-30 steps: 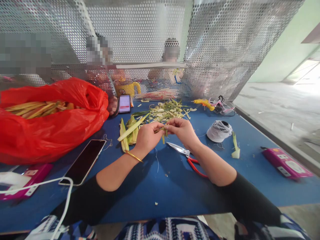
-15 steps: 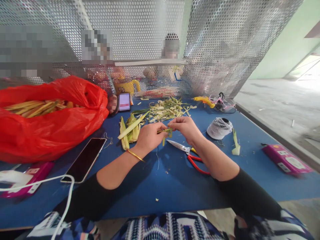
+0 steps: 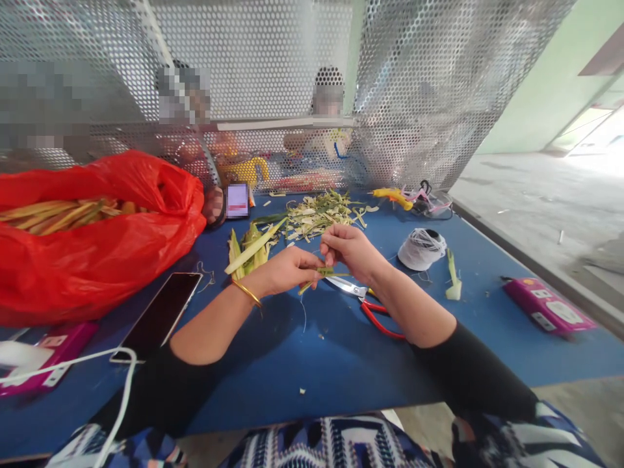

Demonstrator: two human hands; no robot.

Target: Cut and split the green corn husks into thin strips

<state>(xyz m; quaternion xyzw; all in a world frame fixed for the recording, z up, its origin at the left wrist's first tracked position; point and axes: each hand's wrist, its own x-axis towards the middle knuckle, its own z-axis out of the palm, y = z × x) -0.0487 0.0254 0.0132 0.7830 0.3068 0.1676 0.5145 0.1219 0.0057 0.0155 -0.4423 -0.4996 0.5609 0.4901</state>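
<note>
My left hand is closed, pinching a small folded piece of green husk strip between thumb and fingers. A thin white thread dangles below it over the blue table. My right hand is just above and to the right, thumb and fingertips pressed together; whatever is between them is too fine to make out. Under my right wrist lie red-handled scissors, blades pointing left toward the held piece. Pale green husk leaves rest beyond my left wrist, and a heap of shredded strips lies behind both hands.
A red plastic bag of dried strips fills the left, near a phone and a white cable. On the right are a white thread spool, one husk piece, a purple packet and a yellow glue gun. Perforated metal screen stands behind.
My right hand has lifted slightly away from the held piece, its fingers curling tighter. My left hand has turned the husk strip so it lies more sideways. The view has shifted slightly.
</note>
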